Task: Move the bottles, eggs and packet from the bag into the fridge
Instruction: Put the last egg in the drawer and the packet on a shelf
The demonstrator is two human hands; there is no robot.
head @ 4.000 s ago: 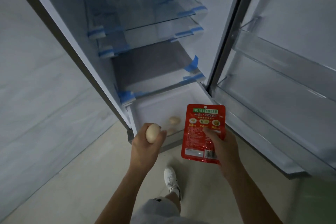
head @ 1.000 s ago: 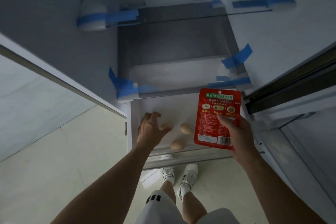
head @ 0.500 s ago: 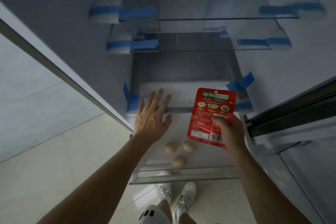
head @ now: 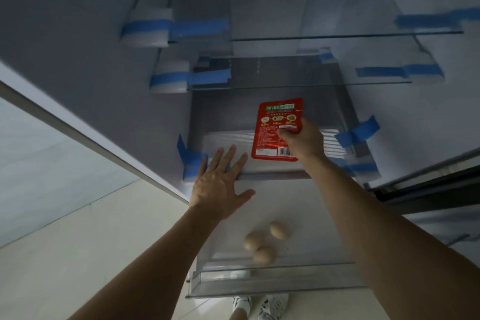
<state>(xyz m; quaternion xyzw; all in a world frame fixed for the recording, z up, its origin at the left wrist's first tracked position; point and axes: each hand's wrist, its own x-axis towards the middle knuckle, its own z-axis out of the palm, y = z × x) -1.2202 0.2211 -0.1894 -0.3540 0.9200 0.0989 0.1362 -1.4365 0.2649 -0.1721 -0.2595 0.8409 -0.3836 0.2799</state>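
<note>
head view: 3 eggs (head: 263, 254) lie close together in the pulled-out drawer (head: 272, 291), so that part looks done, while the red packet (head: 272, 135) is not yet set down, pinched by the right hand (head: 306, 141) above the ribbed cover (head: 228, 139) over the drawer. the left hand (head: 220, 179), spread flat and holding nothing, lies over that cover's front edge. no bottles or bag show; blue tape (head: 359, 130), foam blocks (head: 170, 80) and a low glass shelf (head: 311, 85) crowd the gap.
</note>
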